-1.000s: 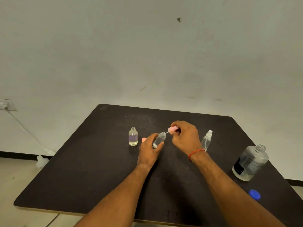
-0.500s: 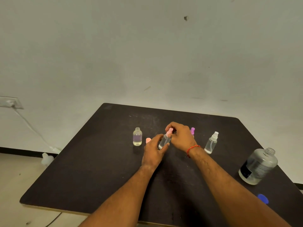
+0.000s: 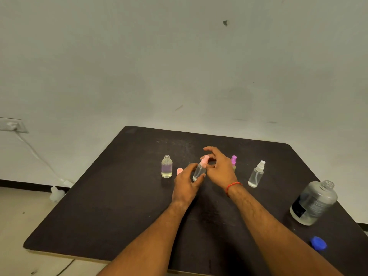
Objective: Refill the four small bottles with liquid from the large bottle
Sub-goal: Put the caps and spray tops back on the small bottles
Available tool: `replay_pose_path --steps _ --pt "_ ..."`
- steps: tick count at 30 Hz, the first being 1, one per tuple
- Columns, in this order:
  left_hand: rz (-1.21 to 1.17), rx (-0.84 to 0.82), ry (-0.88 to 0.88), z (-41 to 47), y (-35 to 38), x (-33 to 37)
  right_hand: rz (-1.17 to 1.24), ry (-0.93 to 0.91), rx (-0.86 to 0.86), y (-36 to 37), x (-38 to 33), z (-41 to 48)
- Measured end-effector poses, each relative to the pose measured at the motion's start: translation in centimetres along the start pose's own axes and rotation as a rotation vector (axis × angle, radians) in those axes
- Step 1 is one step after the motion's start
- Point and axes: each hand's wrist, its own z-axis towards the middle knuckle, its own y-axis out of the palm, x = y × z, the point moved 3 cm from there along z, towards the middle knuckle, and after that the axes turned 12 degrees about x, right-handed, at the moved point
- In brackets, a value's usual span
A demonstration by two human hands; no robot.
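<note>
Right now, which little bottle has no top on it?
The squat bottle farthest left. Its screw neck is bare, while the other three little bottles each wear a spray top: a pink top, a purple top and a white top.
</note>
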Motion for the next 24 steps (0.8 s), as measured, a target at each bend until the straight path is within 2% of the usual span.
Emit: replay_pose_path --steps 7,13,20,24 --pt "-0.039 0.01 -0.003 -0.2 0.07 -0.06 -0.086 0.016 0.085 0.09 -0.28 -0.27" --pt "-0.041 0.0 -0.004 -0.1 0.08 -0.08 0.059 -0.03 0.071 0.24 0.39 -0.64" --pt "-0.053 0.004 -0.013 -0.19 0.02 -0.06 0.0 0.024 0.126 0.36 0.13 -0.56" --pt "-0.035 0.0 -0.016 -0.13 -0.04 0.02 0.073 -0.009 0.072 0.75 0.49 -0.66"
